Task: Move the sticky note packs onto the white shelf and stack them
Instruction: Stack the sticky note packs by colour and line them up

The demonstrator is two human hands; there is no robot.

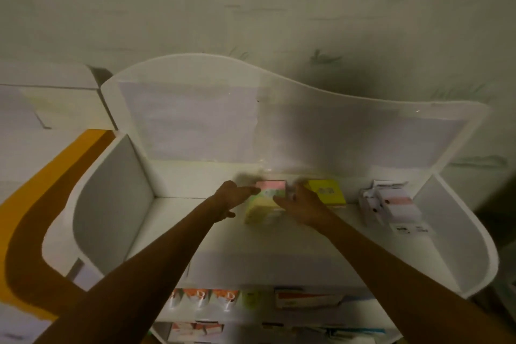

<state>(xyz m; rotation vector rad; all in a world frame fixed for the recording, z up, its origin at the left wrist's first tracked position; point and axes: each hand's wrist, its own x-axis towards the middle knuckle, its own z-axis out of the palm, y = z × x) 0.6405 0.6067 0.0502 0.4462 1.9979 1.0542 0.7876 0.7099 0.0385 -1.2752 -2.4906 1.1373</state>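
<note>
Two bare arms reach across the top tier of a white shelf (279,254), where a pastel sticky note pack (266,202), pink on top and yellow-green below, sits toward the far middle of the surface, close to the curved back panel (279,109). The left hand (233,198) flanks the pack on its left side with fingers extended and the grip released, while the right hand (303,205) presses in from the right, fingers reaching over the pack's near right corner; motion blur makes it impossible to tell whether that grip has closed on the pack or merely rests against it. The two-sided hold appears meant to square the pack so it stands true as a base for stacking. Just to the right lies a yellow sticky note pack (326,192), partly masked by the right hand, close enough to be the likely next piece. Farther right, white packaged items (388,204) lean near the shelf's right wall. Lower tiers at the near edge carry orange-and-white cartons (206,299) and other stationery, too blurred to identify further
</note>
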